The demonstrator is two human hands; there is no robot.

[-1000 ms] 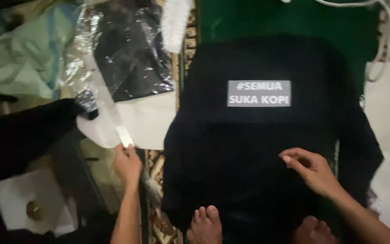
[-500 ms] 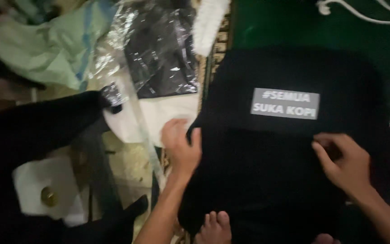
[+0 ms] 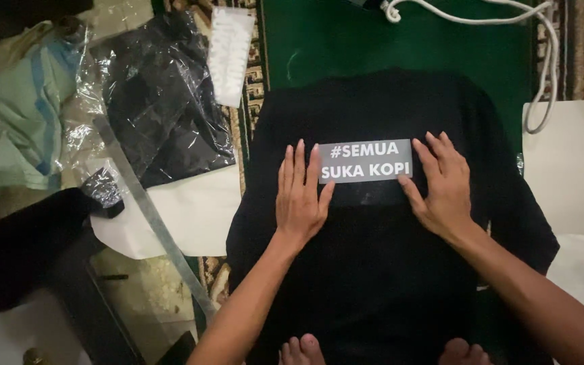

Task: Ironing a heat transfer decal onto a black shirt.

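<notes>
Black shirt [image 3: 380,270] under flat open left hand [image 3: 300,196] and right hand [image 3: 441,186], flanking its grey label [image 3: 366,162]

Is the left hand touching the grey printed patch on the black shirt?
Touching. The head view shows the left hand lying flat on the black shirt, its fingertips overlapping the left edge of the grey patch.

Dim indoor light here, falling from above, and colours run muddy with heavy grain in the dark areas. The black shirt [image 3: 386,270] swallows nearly all detail, its folds lost in shadow. The grey label [image 3: 366,161] stands out as the brightest, sharpest patch. Specular glare sparkles off the clear plastic bag [image 3: 163,94] upper left. The lower left corner sinks into near-black. Focus is fair in the centre, softer toward the edges; no motion smear.
</notes>
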